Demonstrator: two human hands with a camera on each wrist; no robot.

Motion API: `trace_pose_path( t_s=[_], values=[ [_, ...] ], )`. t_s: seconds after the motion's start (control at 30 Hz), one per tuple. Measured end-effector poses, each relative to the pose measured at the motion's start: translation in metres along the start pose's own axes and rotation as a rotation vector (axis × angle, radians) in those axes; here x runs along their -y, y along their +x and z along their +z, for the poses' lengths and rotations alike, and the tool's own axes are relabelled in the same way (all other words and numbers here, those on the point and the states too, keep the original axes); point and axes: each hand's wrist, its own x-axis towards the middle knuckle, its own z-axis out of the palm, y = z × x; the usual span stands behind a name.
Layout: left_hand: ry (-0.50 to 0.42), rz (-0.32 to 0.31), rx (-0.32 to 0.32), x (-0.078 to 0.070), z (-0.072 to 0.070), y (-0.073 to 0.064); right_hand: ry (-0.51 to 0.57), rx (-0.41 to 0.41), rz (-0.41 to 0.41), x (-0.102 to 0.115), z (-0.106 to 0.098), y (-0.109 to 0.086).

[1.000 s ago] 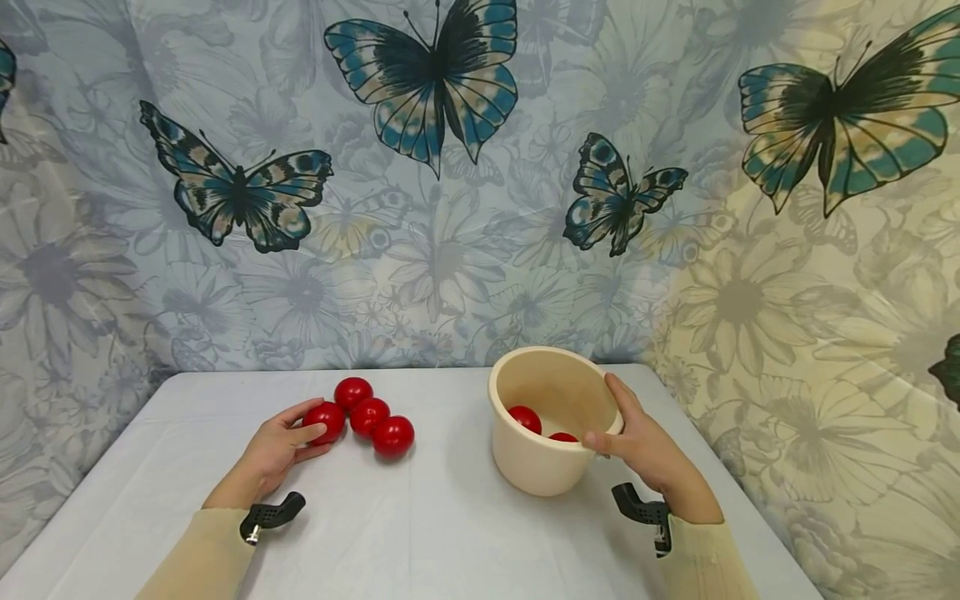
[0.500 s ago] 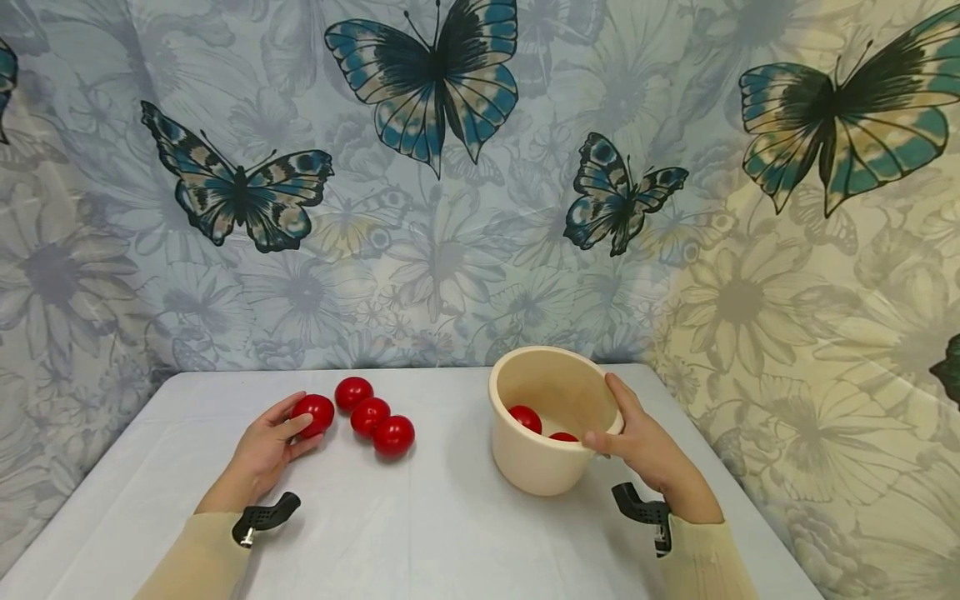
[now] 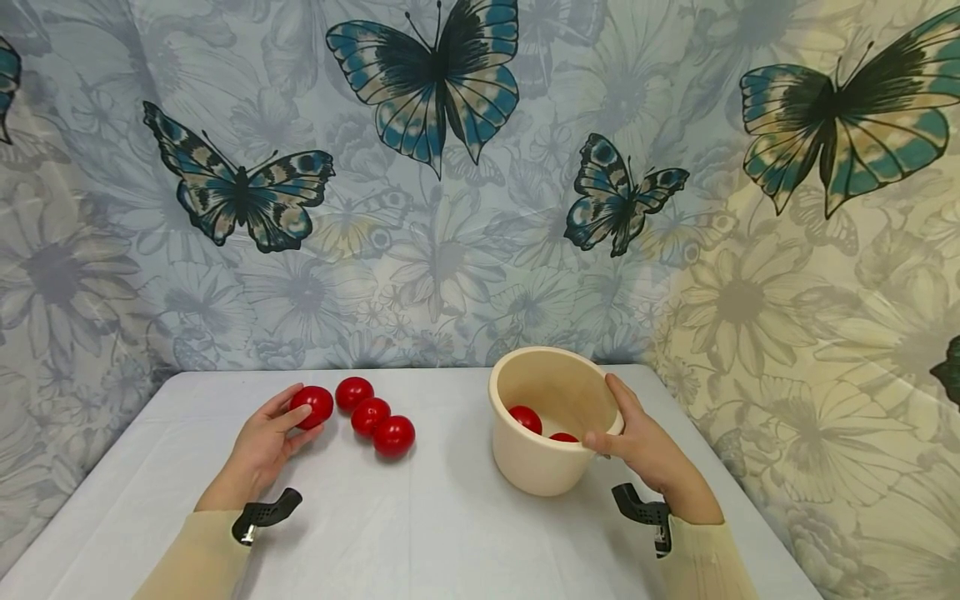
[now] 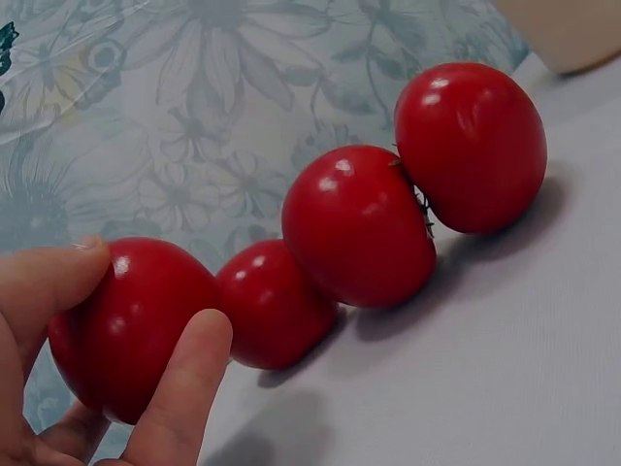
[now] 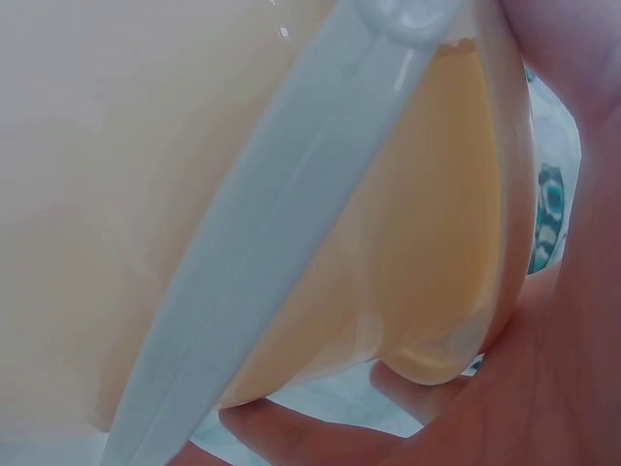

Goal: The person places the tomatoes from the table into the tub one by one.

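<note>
Clearly, a glossy, round red tomato [image 3: 318, 404] sits in the person's left hand [image 3: 261, 450], pinched between thumb and fingers. Just beside it, on the bucket's side, three more red tomatoes [image 3: 370, 417] lie in a slanting row on a white cloth-covered table [image 3: 420, 542]. Well apart from that hand, the right hand [image 3: 652, 450] grips the rim of a cream, round-walled plastic bucket [image 3: 534, 471], thumb on the near side and forefinger along the edge. The held tomato is therefore far from the right hand, with the row and the bucket between them.

Only the head view looks into the bucket, where two red tomatoes [image 3: 527, 418] show, one mostly hidden by the wall. The left wrist view adds dark green stem bits [image 4: 425, 204] between two tomatoes of the row. The right wrist view reveals a pale, strap-like handle [image 5: 262, 233] crossing the bucket's outside. Behind everything hangs a floral backdrop printed with blue-and-black butterflies [image 3: 442, 79].
</note>
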Motion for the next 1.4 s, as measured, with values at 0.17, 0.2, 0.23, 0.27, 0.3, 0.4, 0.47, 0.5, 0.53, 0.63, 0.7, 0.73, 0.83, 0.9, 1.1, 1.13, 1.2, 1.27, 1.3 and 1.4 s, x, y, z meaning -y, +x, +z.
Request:
trace_pose_path(
  t_s=[0.17,0.2,0.23,0.27,0.3,0.4,0.47,0.5,0.53,0.63,0.7,0.73,0.83,0.9,1.1,1.13,1.2,1.27,1.3,1.4],
  values=[
    [0.023,0.016,0.017,-0.001,0.004,-0.003,0.011,0.002,-0.002,0.0,0.001,0.001],
    [0.029,0.022,0.021,-0.002,0.007,-0.004,0.013,0.002,-0.002,0.0,0.001,0.001],
    [0.04,0.028,0.024,-0.004,0.01,-0.006,0.014,0.003,-0.002,0.0,0.001,0.001],
    [0.052,0.032,0.028,-0.006,0.014,-0.008,0.014,0.003,-0.002,0.001,0.001,0.0],
    [0.058,0.038,0.037,-0.009,0.018,-0.01,0.015,0.002,-0.002,0.001,0.001,0.0],
    [0.072,0.06,0.064,-0.018,0.033,-0.016,0.015,0.002,-0.001,0.001,0.001,0.0],
    [0.075,0.075,0.087,-0.024,0.042,-0.02,0.016,0.002,-0.001,0.001,0.001,0.0],
    [0.072,0.082,0.1,-0.027,0.046,-0.022,0.017,0.002,0.0,0.001,0.001,0.0],
    [0.071,0.09,0.109,-0.029,0.051,-0.024,0.015,0.002,0.0,0.001,0.001,0.0],
    [0.063,0.112,0.144,-0.035,0.064,-0.03,0.008,0.001,0.003,0.001,0.001,0.0],
    [0.058,0.128,0.168,-0.038,0.072,-0.034,0.005,0.002,0.007,0.001,0.001,0.0],
    [0.057,0.136,0.179,-0.039,0.076,-0.036,0.0,0.001,0.008,0.001,0.0,-0.001],
    [0.058,0.16,0.209,-0.042,0.088,-0.04,-0.006,0.002,0.008,0.002,0.0,-0.001],
    [0.062,0.177,0.227,-0.044,0.095,-0.042,-0.007,0.003,0.007,0.002,0.0,0.0],
    [0.076,0.196,0.278,-0.046,0.117,-0.048,0.0,0.005,0.006,0.001,0.0,0.001],
    [0.079,0.195,0.287,-0.046,0.121,-0.049,-0.002,0.005,0.005,0.0,0.0,0.001],
    [0.08,0.194,0.313,-0.047,0.129,-0.05,-0.005,0.004,0.005,0.0,0.0,0.001],
    [0.083,0.194,0.345,-0.048,0.138,-0.052,-0.01,0.004,0.003,0.0,0.0,0.001],
    [0.087,0.197,0.363,-0.048,0.143,-0.053,-0.01,0.004,0.003,0.0,0.0,0.001],
    [0.1,0.208,0.414,-0.05,0.157,-0.056,-0.017,0.002,0.001,0.0,0.0,0.001]
  ],
)
